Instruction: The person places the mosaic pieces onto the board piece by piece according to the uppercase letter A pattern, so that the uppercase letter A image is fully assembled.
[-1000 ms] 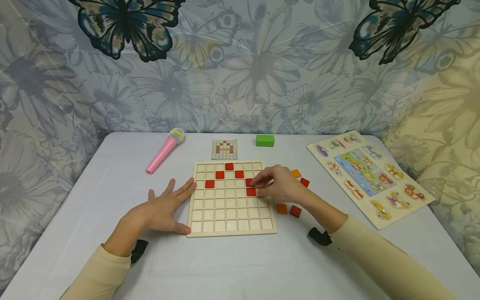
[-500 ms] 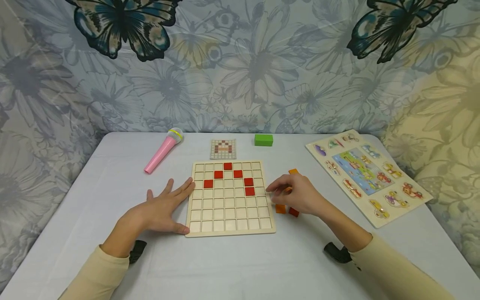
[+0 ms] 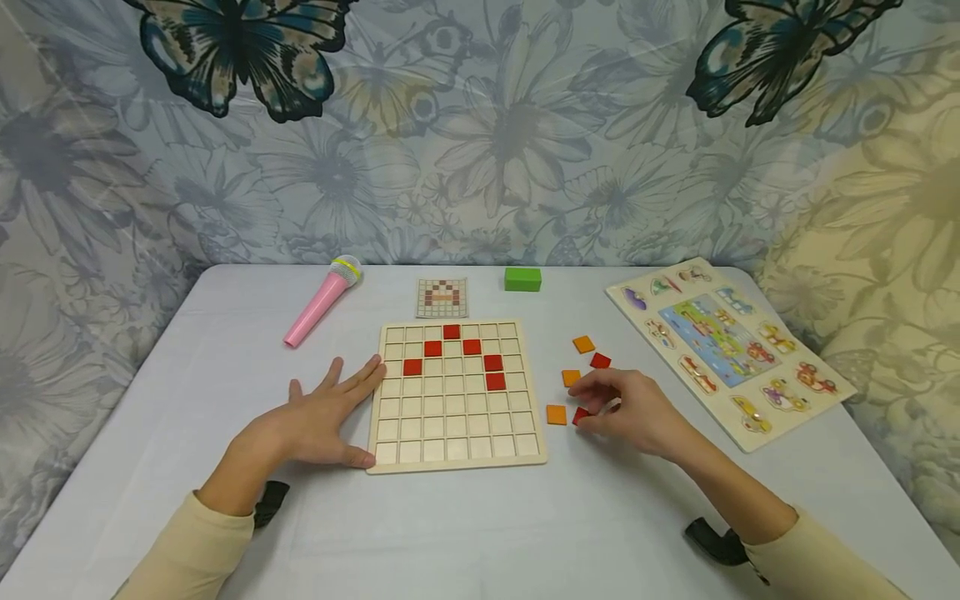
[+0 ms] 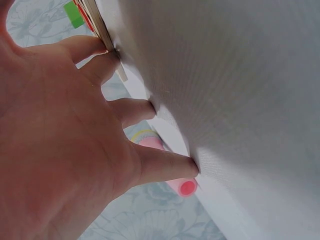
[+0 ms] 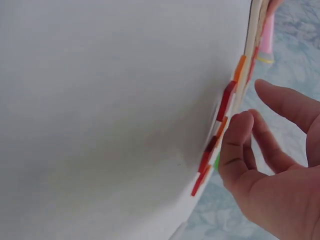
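Note:
My left hand point(image 3: 318, 423) lies with fingers spread along the left edge of the wooden grid board point(image 3: 457, 465). In the left wrist view its fingertips point(image 4: 192, 167) press on the white cloth, and others touch the board's side. Several red tiles, such as the top one point(image 3: 452, 332), sit in the board's cells. Right of the board, my right hand point(image 3: 637, 412) hovers at the loose tiles, partly covering a red tile point(image 3: 581, 416). Thumb and fingers stand apart in the right wrist view, nothing between them. An orange tile point(image 3: 556, 415) and a red tile point(image 3: 600, 360) lie nearby.
A small pattern card point(image 3: 442, 298) and a green block point(image 3: 522, 279) stand behind the board. A pink toy microphone point(image 3: 322, 304) lies at back left. On the right is a picture puzzle board point(image 3: 806, 412). More orange tiles point(image 3: 583, 344) lie between the boards.
My right hand has left the red tile on the board's right side and moved right and toward me, over the loose tiles. The left hand stays at the board's edge.

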Demonstrator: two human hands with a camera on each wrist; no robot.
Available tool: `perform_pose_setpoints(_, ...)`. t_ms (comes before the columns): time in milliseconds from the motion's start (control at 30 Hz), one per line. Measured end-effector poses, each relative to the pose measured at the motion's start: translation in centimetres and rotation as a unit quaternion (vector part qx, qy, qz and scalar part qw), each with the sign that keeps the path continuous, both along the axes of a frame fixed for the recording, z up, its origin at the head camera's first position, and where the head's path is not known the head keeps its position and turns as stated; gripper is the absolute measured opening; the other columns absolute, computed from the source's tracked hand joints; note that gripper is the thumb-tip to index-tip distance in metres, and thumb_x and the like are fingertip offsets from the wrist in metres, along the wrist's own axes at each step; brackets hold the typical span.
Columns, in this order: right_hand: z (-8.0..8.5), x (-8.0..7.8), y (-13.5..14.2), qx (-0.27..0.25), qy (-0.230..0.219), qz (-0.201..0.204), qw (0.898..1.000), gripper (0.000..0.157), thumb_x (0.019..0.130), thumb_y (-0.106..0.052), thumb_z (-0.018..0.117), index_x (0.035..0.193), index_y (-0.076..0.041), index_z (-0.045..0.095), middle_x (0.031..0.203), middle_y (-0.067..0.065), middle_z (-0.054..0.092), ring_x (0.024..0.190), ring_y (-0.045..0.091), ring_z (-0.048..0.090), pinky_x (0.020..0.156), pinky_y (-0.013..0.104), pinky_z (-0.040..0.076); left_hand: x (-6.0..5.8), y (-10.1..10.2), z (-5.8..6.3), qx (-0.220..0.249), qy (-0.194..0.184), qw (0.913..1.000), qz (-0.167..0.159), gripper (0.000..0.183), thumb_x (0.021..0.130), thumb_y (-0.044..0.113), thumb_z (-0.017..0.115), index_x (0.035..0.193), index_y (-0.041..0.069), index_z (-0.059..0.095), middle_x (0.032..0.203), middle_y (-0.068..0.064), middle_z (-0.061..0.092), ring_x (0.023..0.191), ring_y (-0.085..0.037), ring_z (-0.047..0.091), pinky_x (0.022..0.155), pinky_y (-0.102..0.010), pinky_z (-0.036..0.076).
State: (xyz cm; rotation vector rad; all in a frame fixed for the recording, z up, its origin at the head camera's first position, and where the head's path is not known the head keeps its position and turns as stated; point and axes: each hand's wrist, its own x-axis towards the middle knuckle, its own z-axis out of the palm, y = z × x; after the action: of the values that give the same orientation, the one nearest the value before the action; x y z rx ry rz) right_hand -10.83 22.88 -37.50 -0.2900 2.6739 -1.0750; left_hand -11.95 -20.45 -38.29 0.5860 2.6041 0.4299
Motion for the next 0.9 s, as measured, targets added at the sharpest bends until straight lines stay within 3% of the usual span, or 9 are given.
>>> perform_pose_setpoints(233, -0.10, 0.64, 0.05, 0.022, -0.018, -0.024, 0.999, 0.034, 0.079, -0.009, 0.089, 0.109, -0.009, 0.073, 0.096, 0.004, 0.068, 0.084, 0.019, 0.062, 0.071, 0.024, 0.054, 0.11, -0.13, 0.09, 0.002, 0.001, 1.0000, 0.000, 0.123, 0.077, 0.059, 0.085, 0.169, 0.020, 0.014, 0.178, 0.000, 0.004, 0.158, -0.055, 0.002, 0.101, -0.094, 0.005)
perform_pose_setpoints(633, -0.67, 0.59, -0.48, 0.061, -0.005, -0.032, 0.998, 0.027, 0.078, -0.004, 0.087, 0.102, -0.010, 0.073, 0.087, 0.003, 0.065, 0.078, 0.017, 0.060, 0.068, 0.027, 0.053, 0.11, -0.07, 0.17, 0.004, 0.004, 1.0000, -0.001, 0.123, 0.077, 0.059, 0.085, 0.169, 0.019, 0.015, 0.178, 0.000, 0.005, 0.157, -0.056, 0.002, 0.100, -0.094, 0.006)
perform_pose_setpoints(900, -0.70, 0.73, -0.51, 0.060, -0.015, -0.039, 0.997, 0.025, 0.079, 0.001, 0.081, 0.100, -0.011, 0.075, 0.082, 0.001, 0.065, 0.080, 0.018, 0.060, 0.069, 0.029, 0.052, 0.19, -0.05, 0.18, 0.005, 0.003, 1.0000, 0.001, 0.122, 0.077, 0.058, 0.085, 0.169, 0.020, 0.015, 0.178, 0.001, 0.005, 0.158, -0.055, 0.002, 0.101, -0.094, 0.006)
